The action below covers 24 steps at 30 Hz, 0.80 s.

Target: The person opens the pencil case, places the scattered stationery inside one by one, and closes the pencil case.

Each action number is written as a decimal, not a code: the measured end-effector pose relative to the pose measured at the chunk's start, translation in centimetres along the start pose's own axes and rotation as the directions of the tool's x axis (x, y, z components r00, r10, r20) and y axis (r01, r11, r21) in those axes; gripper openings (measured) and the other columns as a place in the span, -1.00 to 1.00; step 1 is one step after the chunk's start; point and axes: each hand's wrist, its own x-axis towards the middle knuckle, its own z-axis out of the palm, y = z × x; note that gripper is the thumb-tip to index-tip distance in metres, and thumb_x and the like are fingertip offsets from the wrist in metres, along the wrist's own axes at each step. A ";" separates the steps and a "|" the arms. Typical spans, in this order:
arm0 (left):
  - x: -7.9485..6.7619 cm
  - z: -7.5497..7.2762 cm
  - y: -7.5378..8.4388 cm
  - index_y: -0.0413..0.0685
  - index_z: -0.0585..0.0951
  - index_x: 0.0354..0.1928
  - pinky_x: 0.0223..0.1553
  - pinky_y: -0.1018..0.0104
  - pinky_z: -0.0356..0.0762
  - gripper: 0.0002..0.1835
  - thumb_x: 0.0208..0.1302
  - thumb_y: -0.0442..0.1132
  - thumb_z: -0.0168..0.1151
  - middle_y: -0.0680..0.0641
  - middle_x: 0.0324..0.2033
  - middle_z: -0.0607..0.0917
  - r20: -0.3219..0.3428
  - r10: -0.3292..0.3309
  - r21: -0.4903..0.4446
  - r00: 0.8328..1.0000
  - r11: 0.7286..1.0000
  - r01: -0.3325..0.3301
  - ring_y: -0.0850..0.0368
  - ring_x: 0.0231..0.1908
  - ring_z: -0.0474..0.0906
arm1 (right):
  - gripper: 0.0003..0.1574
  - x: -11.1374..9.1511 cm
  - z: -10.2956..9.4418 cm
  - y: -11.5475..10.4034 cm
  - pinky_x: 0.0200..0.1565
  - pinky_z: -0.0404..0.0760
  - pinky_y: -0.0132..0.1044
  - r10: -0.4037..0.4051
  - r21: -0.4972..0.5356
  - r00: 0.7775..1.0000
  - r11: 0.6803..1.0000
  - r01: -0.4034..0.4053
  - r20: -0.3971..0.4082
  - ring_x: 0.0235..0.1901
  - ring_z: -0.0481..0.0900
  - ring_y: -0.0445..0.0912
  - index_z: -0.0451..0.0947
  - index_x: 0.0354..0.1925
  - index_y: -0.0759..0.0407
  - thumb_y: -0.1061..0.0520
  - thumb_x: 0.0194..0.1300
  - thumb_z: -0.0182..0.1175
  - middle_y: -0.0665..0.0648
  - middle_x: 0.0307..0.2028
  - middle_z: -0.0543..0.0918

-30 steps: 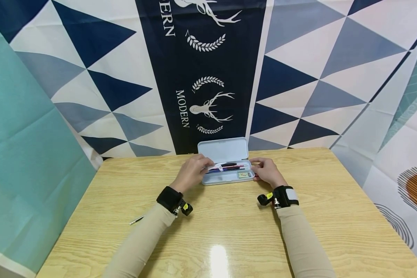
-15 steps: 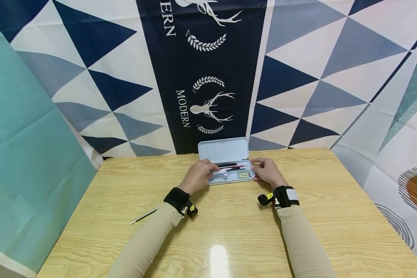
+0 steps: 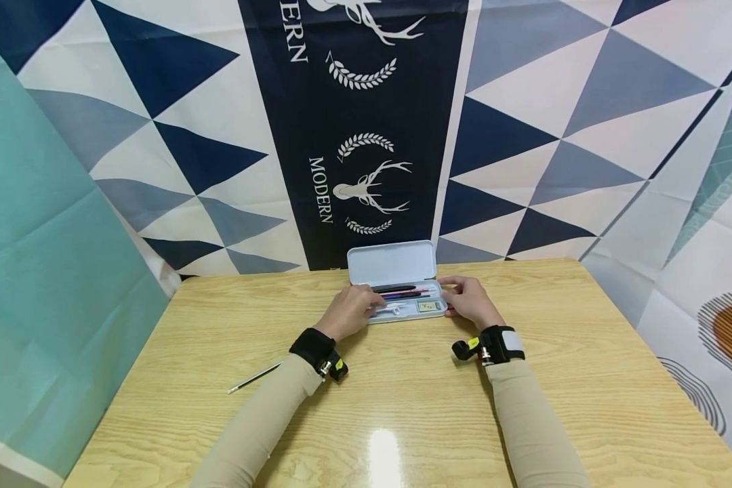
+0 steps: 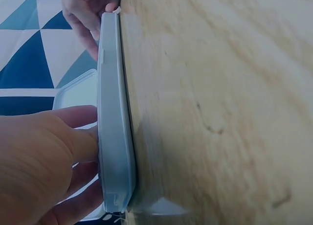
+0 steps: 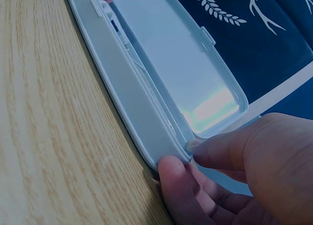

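Observation:
A pale blue pencil case (image 3: 405,314) lies with its lid (image 3: 392,264) raised at the back of the table. My left hand (image 3: 349,312) reaches over its left end and pinches a slim white item (image 3: 395,308) low in the front compartment; the case wall hides those fingertips in the left wrist view. With thumb and fingers, my right hand (image 3: 468,301) grips the case's right end, the thumb (image 5: 215,149) at the rim. Dark pens (image 3: 399,295) and a pink-red one lie in the rear compartment. A small yellowish-green block (image 3: 428,307) sits at the front right.
A dark pencil with a white end (image 3: 253,378) lies on the wooden table (image 3: 427,420), partly behind the left forearm. A patterned cloth (image 3: 366,108) hangs right behind the raised lid. A teal cloth (image 3: 49,271) borders the table's left side.
My left hand has moved right and toward the front compartment, bringing the white item down from above the pens. The right hand has stayed on the case. More of the table pencil shows.

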 end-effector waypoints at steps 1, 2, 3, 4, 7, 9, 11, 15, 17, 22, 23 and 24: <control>0.2 0.9 -1.0 0.00 0.92 0.08 0.13 0.09 0.82 -0.78 0.51 -0.36 0.46 -0.03 -0.03 0.93 -0.015 0.021 0.005 1.000 1.000 -0.021 0.05 0.02 0.85 | -0.43 0.0 0.0 0.0 -0.35 0.77 -0.41 -0.003 0.001 1.000 1.000 0.003 0.001 -0.37 0.66 -0.16 0.49 0.59 0.29 0.24 0.74 0.11 0.26 -0.07 0.57; 0.3 1.0 -1.2 0.00 0.92 0.07 0.11 0.08 0.83 -0.78 0.51 -0.37 0.46 -0.04 -0.04 0.93 -0.012 0.022 0.005 1.000 1.000 -0.022 0.05 0.02 0.85 | -0.43 0.0 0.0 0.1 -0.35 0.77 -0.41 -0.006 0.001 1.000 1.000 0.006 0.002 -0.36 0.66 -0.16 0.48 0.59 0.29 0.24 0.74 0.11 0.27 -0.06 0.57; 0.4 1.1 -1.4 -0.01 0.93 0.05 0.10 0.06 0.84 -0.79 0.51 -0.37 0.46 -0.04 -0.05 0.93 -0.010 0.024 0.001 1.000 1.000 -0.024 0.04 0.01 0.86 | -0.43 0.0 0.0 0.1 -0.35 0.77 -0.41 -0.008 0.001 1.000 1.000 0.008 0.001 -0.37 0.67 -0.16 0.49 0.59 0.29 0.25 0.74 0.10 0.27 -0.06 0.57; 0.7 1.9 -2.2 0.03 0.94 0.04 0.06 0.11 0.84 -0.79 0.50 -0.36 0.46 -0.01 -0.07 0.93 -0.022 0.039 0.000 0.999 0.999 -0.039 0.07 -0.01 0.86 | -0.43 0.0 0.0 0.1 -0.35 0.77 -0.42 -0.009 0.002 1.000 1.000 0.009 0.000 -0.37 0.67 -0.17 0.49 0.59 0.29 0.25 0.74 0.10 0.27 -0.06 0.57; 1.2 3.0 -3.3 0.04 0.94 0.01 0.01 0.15 0.83 -0.79 0.47 -0.37 0.48 0.00 -0.09 0.92 -0.021 0.040 0.017 0.999 0.999 -0.040 0.09 -0.04 0.85 | -0.43 -0.1 0.0 0.1 -0.36 0.77 -0.41 -0.015 0.003 1.000 1.000 0.015 0.003 -0.37 0.67 -0.16 0.49 0.58 0.30 0.26 0.73 0.10 0.29 -0.05 0.59; 1.3 2.5 -2.7 0.02 0.95 0.00 0.00 0.12 0.84 -0.77 0.43 -0.40 0.50 -0.03 -0.09 0.92 -0.002 0.021 0.029 1.000 0.999 -0.021 0.05 -0.04 0.85 | -0.43 -0.2 0.0 0.1 -0.36 0.77 -0.41 -0.014 0.006 1.000 1.000 0.014 0.003 -0.38 0.68 -0.17 0.49 0.58 0.30 0.26 0.73 0.11 0.29 -0.06 0.59; 1.2 2.4 -2.7 0.02 0.95 0.00 0.02 0.14 0.84 -0.80 0.45 -0.36 0.51 -0.03 -0.08 0.92 0.007 0.020 0.037 1.000 0.999 -0.020 0.07 -0.02 0.85 | -0.43 -0.2 0.0 0.0 -0.36 0.77 -0.41 -0.013 0.009 1.000 1.000 0.013 0.004 -0.38 0.68 -0.17 0.48 0.59 0.30 0.26 0.74 0.10 0.30 -0.05 0.59; 0.7 0.9 -1.1 -0.01 0.95 0.01 0.07 0.11 0.85 -0.79 0.47 -0.40 0.48 -0.04 -0.06 0.93 0.026 0.006 0.012 1.000 1.000 -0.006 0.06 0.01 0.85 | -0.43 -0.2 0.0 -0.1 -0.35 0.77 -0.42 -0.011 0.004 1.000 1.000 0.011 0.003 -0.36 0.67 -0.17 0.48 0.59 0.29 0.25 0.74 0.10 0.30 -0.04 0.58; 0.5 0.5 -0.7 -0.01 0.95 0.01 0.07 0.11 0.85 -0.77 0.47 -0.43 0.46 -0.05 -0.05 0.93 0.030 0.002 0.009 1.000 1.000 -0.002 0.06 0.02 0.86 | -0.43 -0.2 0.0 -0.1 -0.35 0.77 -0.42 -0.010 0.000 1.000 1.000 0.010 0.002 -0.36 0.67 -0.16 0.48 0.59 0.29 0.25 0.74 0.10 0.30 -0.03 0.58; 1.0 2.2 -2.3 0.08 0.96 0.00 -0.02 0.16 0.85 -0.72 0.45 -0.44 0.46 -0.01 -0.09 0.93 0.010 0.030 0.032 1.000 0.999 -0.030 0.11 -0.04 0.85 | -0.43 -0.2 0.0 0.0 -0.35 0.77 -0.41 -0.016 0.000 1.000 1.000 0.016 0.001 -0.36 0.68 -0.16 0.49 0.58 0.30 0.25 0.74 0.10 0.31 -0.04 0.58; 1.2 3.0 -3.1 0.13 0.96 0.00 -0.05 0.19 0.84 -0.71 0.45 -0.43 0.47 0.01 -0.10 0.93 -0.001 0.039 0.025 0.999 0.999 -0.039 0.15 -0.06 0.84 | -0.43 -0.2 0.0 0.0 -0.35 0.78 -0.41 -0.018 -0.001 1.000 1.000 0.018 0.002 -0.36 0.68 -0.16 0.48 0.59 0.30 0.25 0.74 0.10 0.31 -0.04 0.59; 1.5 3.8 -3.9 0.18 0.96 -0.01 -0.07 0.22 0.83 -0.69 0.44 -0.43 0.48 0.03 -0.12 0.93 -0.010 0.050 0.026 0.999 0.998 -0.050 0.18 -0.08 0.83 | -0.43 -0.2 0.0 -0.1 -0.35 0.78 -0.41 -0.020 -0.002 1.000 1.000 0.020 0.003 -0.35 0.68 -0.16 0.48 0.59 0.31 0.25 0.74 0.10 0.31 -0.03 0.59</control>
